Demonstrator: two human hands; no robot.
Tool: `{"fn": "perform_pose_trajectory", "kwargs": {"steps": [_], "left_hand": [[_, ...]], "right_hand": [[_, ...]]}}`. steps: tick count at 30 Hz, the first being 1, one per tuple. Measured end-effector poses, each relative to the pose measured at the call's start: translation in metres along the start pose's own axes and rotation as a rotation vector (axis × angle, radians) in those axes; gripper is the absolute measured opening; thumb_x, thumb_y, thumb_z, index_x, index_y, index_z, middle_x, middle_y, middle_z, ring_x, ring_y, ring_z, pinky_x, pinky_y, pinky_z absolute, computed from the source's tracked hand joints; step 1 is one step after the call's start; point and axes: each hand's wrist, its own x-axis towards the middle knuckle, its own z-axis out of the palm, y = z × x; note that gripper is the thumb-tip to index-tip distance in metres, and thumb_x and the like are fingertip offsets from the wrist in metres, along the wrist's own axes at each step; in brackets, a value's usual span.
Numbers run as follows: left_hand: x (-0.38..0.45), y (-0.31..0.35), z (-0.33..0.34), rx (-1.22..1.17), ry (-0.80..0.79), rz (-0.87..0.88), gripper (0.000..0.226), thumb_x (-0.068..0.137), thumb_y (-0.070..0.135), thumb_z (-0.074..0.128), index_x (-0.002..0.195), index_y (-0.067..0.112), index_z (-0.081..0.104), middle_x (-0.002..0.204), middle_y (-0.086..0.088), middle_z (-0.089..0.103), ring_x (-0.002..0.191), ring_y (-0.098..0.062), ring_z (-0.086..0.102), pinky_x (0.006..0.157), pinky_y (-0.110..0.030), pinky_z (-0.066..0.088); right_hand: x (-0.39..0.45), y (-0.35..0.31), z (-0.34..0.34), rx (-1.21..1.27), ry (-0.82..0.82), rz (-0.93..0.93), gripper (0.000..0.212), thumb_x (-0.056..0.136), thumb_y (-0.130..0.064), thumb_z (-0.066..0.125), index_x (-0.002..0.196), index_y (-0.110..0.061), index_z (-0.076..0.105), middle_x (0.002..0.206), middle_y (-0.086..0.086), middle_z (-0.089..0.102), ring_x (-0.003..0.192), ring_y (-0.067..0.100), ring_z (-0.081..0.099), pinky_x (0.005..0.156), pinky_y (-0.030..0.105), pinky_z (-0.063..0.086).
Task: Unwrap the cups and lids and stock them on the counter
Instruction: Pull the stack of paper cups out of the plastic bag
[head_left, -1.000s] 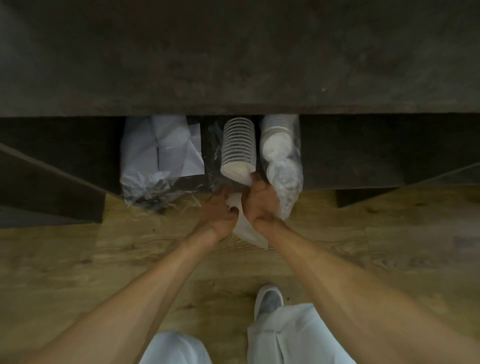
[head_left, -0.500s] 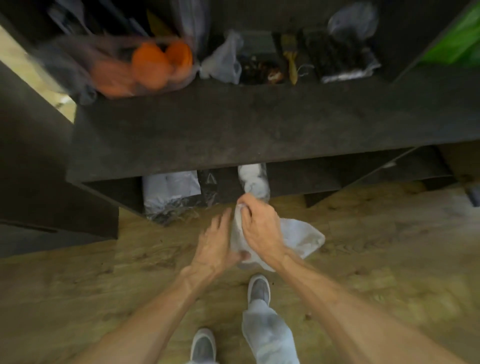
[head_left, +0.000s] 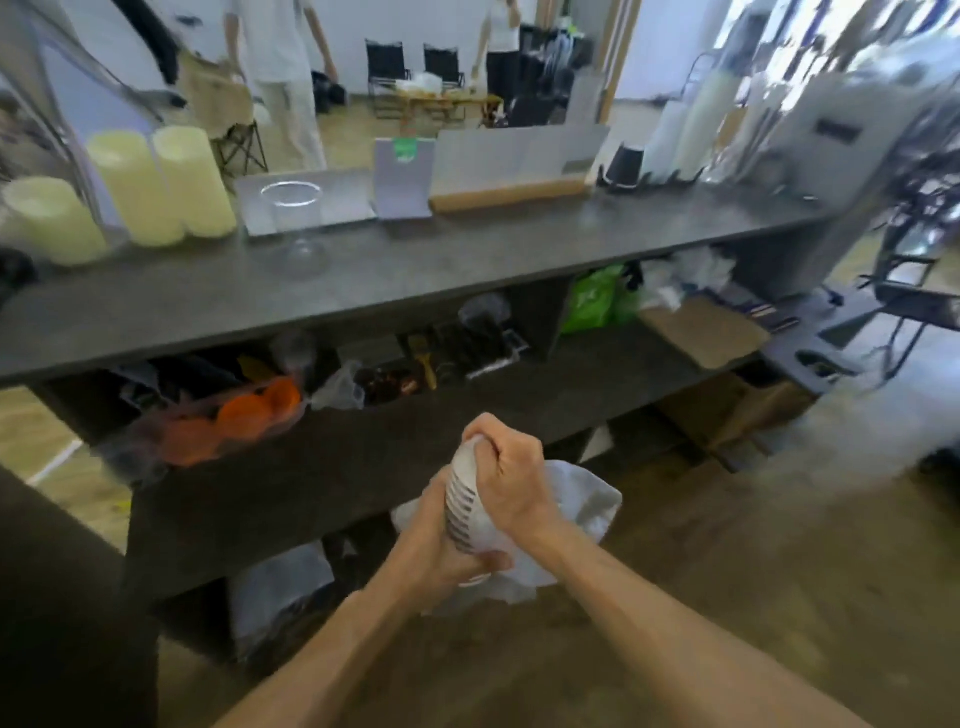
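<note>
I hold a stack of white lids or cups (head_left: 464, 499) upright in front of the counter's lower shelves. My left hand (head_left: 441, 556) grips the stack from below and the left side. My right hand (head_left: 511, 480) is closed over its top and right side. A loose clear plastic wrap (head_left: 582, 506) hangs off the stack behind my right wrist. The dark grey counter (head_left: 415, 260) runs across the view above my hands. More wrapped packs (head_left: 280, 587) lie on the bottom shelf to the left.
On the counter stand three pale yellow cylinders (head_left: 156, 182), a clear glass stand (head_left: 296, 223), upright sign panels (head_left: 509, 156) and tall sleeves of stacked cups (head_left: 691, 130) at the right. The middle shelf holds an orange bag (head_left: 234, 415), a green bag (head_left: 597, 296) and clutter. Two people stand beyond.
I have pulled the stack out from the bottom shelf and risen; the view has swung up from the floor to the counter. Both hands stay on the stack, its wrap now trailing right.
</note>
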Motion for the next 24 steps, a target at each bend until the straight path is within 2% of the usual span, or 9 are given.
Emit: {"fn": "perform_pose_trajectory", "kwargs": {"steps": [3,5,7,10,13,15,17,21,24], "left_hand": [[0.016,0.054,0.016,0.174,0.0,0.073,0.09,0.062,0.037,0.094,0.13,0.047,0.036,0.134,0.015,0.05,0.122,-0.003,0.052,0.102,-0.029,0.048],[0.034,0.088,0.031,0.189,0.009,0.133,0.094,0.061,0.038,0.093,0.132,0.047,0.032,0.132,0.018,0.05,0.12,0.001,0.052,0.104,-0.03,0.048],[0.06,0.107,0.047,0.135,0.016,0.173,0.098,0.06,0.041,0.092,0.133,0.056,0.028,0.131,0.023,0.049,0.12,0.008,0.05,0.103,-0.025,0.047],[0.102,0.141,0.075,0.118,0.001,0.226,0.096,0.065,0.036,0.091,0.118,0.074,0.021,0.129,0.027,0.048,0.117,0.016,0.047,0.093,-0.013,0.045],[0.154,0.175,0.107,0.137,0.033,0.292,0.089,0.068,0.035,0.09,0.116,0.072,0.024,0.128,0.024,0.05,0.117,0.007,0.052,0.098,-0.022,0.049],[0.194,0.189,0.125,0.135,0.073,0.298,0.088,0.067,0.04,0.089,0.126,0.061,0.028,0.132,0.019,0.05,0.118,0.002,0.054,0.102,-0.031,0.051],[0.227,0.205,0.14,0.133,0.129,0.32,0.094,0.066,0.041,0.089,0.135,0.052,0.026,0.132,0.018,0.051,0.116,0.002,0.055,0.099,-0.029,0.053],[0.293,0.24,0.157,0.134,0.216,0.332,0.094,0.066,0.041,0.09,0.135,0.048,0.027,0.126,0.021,0.053,0.11,0.008,0.056,0.082,-0.012,0.05],[0.339,0.262,0.156,0.161,0.248,0.333,0.098,0.064,0.045,0.09,0.14,0.038,0.029,0.125,0.02,0.053,0.109,0.006,0.056,0.082,-0.012,0.048]], "right_hand": [[0.03,-0.011,-0.05,-0.01,0.122,-0.063,0.024,0.094,-0.009,0.041,0.079,-0.012,0.06,0.069,-0.001,0.059,0.064,0.013,0.056,0.062,0.033,0.048],[0.05,-0.013,-0.084,-0.018,0.181,-0.089,0.025,0.093,-0.006,0.042,0.078,-0.01,0.06,0.068,-0.001,0.059,0.063,0.012,0.055,0.061,0.029,0.045],[0.07,-0.009,-0.119,-0.042,0.225,-0.116,0.025,0.092,-0.005,0.042,0.077,-0.009,0.061,0.068,0.0,0.059,0.063,0.012,0.055,0.061,0.029,0.044],[0.101,0.006,-0.17,-0.054,0.283,-0.155,0.024,0.092,-0.004,0.042,0.077,-0.007,0.061,0.069,0.001,0.06,0.066,0.013,0.055,0.063,0.03,0.045],[0.138,0.025,-0.223,-0.066,0.323,-0.182,0.025,0.092,-0.004,0.043,0.079,-0.006,0.064,0.071,0.002,0.062,0.069,0.011,0.056,0.062,0.021,0.042],[0.167,0.038,-0.256,-0.07,0.343,-0.206,0.026,0.093,-0.004,0.043,0.083,-0.007,0.067,0.075,0.0,0.064,0.07,0.003,0.057,0.063,0.012,0.041],[0.192,0.048,-0.283,-0.076,0.366,-0.225,0.026,0.093,-0.008,0.043,0.087,-0.009,0.069,0.081,-0.002,0.067,0.074,-0.001,0.057,0.067,0.008,0.04],[0.249,0.066,-0.337,-0.093,0.357,-0.242,0.027,0.094,-0.013,0.043,0.095,-0.01,0.069,0.088,-0.003,0.068,0.082,0.009,0.059,0.076,0.025,0.05],[0.289,0.084,-0.37,-0.183,0.343,-0.237,0.024,0.099,-0.017,0.045,0.108,-0.012,0.067,0.103,0.0,0.067,0.095,0.014,0.059,0.086,0.038,0.053]]}}
